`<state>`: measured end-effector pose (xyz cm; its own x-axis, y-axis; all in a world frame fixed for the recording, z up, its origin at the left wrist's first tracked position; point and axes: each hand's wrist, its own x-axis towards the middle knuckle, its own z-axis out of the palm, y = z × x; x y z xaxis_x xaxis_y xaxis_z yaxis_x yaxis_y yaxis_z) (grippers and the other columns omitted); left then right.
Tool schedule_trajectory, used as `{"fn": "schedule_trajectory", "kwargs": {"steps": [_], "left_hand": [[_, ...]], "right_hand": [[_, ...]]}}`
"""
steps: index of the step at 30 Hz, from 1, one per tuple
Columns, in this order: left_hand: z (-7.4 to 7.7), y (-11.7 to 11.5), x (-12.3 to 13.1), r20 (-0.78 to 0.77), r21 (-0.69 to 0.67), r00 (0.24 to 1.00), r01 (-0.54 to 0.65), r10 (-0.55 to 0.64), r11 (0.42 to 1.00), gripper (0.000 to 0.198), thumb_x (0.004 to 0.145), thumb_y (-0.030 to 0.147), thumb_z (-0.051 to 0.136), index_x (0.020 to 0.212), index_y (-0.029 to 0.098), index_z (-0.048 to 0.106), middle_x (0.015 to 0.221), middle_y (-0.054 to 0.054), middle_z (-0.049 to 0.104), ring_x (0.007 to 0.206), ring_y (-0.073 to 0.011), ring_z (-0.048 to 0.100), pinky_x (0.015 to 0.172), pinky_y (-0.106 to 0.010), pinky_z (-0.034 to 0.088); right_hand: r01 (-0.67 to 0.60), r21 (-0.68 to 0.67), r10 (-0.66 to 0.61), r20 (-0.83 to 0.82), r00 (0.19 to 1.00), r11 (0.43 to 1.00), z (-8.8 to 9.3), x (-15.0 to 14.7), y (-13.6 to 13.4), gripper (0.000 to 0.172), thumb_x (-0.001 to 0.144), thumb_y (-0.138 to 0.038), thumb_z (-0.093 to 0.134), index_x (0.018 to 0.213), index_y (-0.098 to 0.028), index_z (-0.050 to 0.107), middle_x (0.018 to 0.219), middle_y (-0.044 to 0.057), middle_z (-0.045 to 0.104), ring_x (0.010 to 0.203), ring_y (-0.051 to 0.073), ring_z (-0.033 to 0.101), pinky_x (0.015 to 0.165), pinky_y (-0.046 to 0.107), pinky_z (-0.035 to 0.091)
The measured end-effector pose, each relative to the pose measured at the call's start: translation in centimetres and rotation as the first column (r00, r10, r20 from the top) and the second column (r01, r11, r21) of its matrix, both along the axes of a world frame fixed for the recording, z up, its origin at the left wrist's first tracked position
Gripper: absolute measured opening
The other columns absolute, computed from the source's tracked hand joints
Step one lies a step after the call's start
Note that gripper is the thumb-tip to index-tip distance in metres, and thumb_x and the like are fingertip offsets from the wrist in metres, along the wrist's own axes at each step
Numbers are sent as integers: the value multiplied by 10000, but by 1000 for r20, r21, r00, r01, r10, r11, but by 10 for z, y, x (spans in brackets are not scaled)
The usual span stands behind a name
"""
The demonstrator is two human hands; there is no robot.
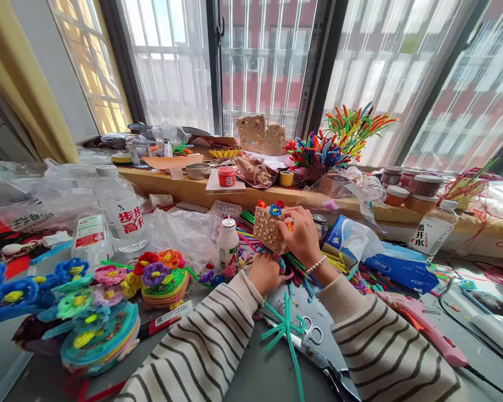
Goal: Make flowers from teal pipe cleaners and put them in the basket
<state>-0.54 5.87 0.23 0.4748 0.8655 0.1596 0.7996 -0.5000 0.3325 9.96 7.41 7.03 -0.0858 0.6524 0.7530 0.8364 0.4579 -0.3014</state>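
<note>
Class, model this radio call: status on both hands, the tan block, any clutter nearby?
Right hand on flower-trimmed tan block. Left hand low, just below block in view. Nearby clutter: teal pipe cleaners, scissors between striped sleeves.

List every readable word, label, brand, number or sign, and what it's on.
"步步高升": large water bottle, left.
"喝开水": smaller water bottle, right.
Too small or blurred to read: white bottle, blue tissue pack, red tub, clear container with a red-and-green label, barcode sticker, window-frame strip.
Too crumpled to read: green print on the plastic bag.
</note>
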Motion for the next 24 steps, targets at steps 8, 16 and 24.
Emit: {"fn": "schedule_trajectory", "kwargs": {"steps": [8, 16, 24], "left_hand": [[4, 2, -28, -97, -1, 976, -197, 196, 980, 251, 614, 274, 525, 793, 121, 613, 896, -178, 591, 965, -332, 400, 813, -429, 194], [7, 12, -42, 83, -131, 898, -420, 432, 898, 89, 553, 197, 575, 582, 116, 600, 798, -164, 592, 1001, -384, 343, 820, -492, 111], [18, 31, -51, 556, -492, 648, -249, 521, 834, 125, 592, 236, 544, 510, 167, 481, 722, -100, 579, 1000, -313, 394, 794, -391, 259]], "right_hand": [[-7, 10, 7, -26, 1000, 1000, -1, -1, 3, 63, 680, -211, 491, 698, -160, 525, 801, 63, 529, 767, 197, 450, 727, 341, 325], [-26, 3, 27, -41, 999, 1000, -3, -11, -6, 55, 678, -201, 488, 711, -169, 519, 811, 62, 525, 797, 201, 439, 724, 333, 335], [1, 12, -1, -62, 998, 1000, 1, -16, -16, 41, 684, -194, 477, 676, -165, 504, 798, 59, 524, 776, 192, 445, 736, 325, 328]]}}
